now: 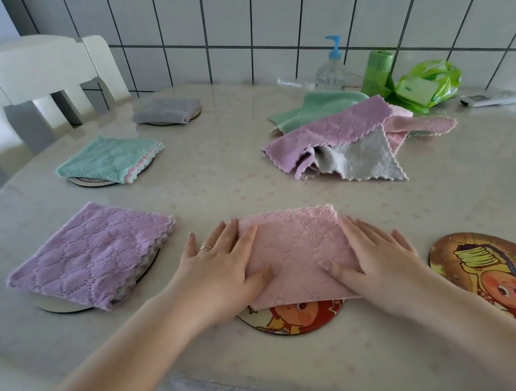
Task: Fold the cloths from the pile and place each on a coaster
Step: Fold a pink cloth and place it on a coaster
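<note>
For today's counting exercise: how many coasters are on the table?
5: under the grey cloth, teal cloth, purple cloth and pink cloth, plus one bare coaster at right. The pile may hide more.

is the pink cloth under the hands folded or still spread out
Folded: the pink cloth is a compact doubled rectangle on its coaster.

A pink cloth of soft, embossed, matt microfibre was shown. The table was covered in glossy, smooth plastic sheeting. The wall tiles appeared glazed.
</note>
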Motion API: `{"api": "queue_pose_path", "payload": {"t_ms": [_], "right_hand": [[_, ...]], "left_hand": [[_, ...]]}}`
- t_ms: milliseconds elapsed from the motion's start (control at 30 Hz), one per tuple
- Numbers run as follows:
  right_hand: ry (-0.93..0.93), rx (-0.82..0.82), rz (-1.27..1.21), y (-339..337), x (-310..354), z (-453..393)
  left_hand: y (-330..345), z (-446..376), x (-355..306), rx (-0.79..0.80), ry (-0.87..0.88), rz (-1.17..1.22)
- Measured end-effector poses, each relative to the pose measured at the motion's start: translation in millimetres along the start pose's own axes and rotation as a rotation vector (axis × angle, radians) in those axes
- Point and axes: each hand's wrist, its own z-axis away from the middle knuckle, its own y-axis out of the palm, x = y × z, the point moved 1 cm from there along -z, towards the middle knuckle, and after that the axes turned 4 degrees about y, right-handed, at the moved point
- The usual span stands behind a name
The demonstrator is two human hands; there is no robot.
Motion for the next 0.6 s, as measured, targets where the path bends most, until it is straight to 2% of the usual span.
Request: {"api": "queue_pose_path", "payload": {"t_ms": [133, 200, 333, 433, 600], "right_hand": [[-0.075, -0.073, -0.265, -9, -14, 9], [-0.118, -0.098, -0.321, -7, -11, 8], [-0.060, -0.106, -0.426, -7, -3, -4], [-0.047, -0.147, -0.558, -12, 1, -7], [-0.063, -0.193, -0.759, -27, 13, 9]], "left_hand": [[5, 14, 5, -0.164, 0.032, 0.078], [5, 12, 1, -0.205, 0.030, 0.172], [0, -1, 2, -0.295, 0.037, 0.398], [-5, -6, 2, -0.401, 0.118, 0.541], [-30, -5, -6, -0.439, 0.121, 0.646]]}}
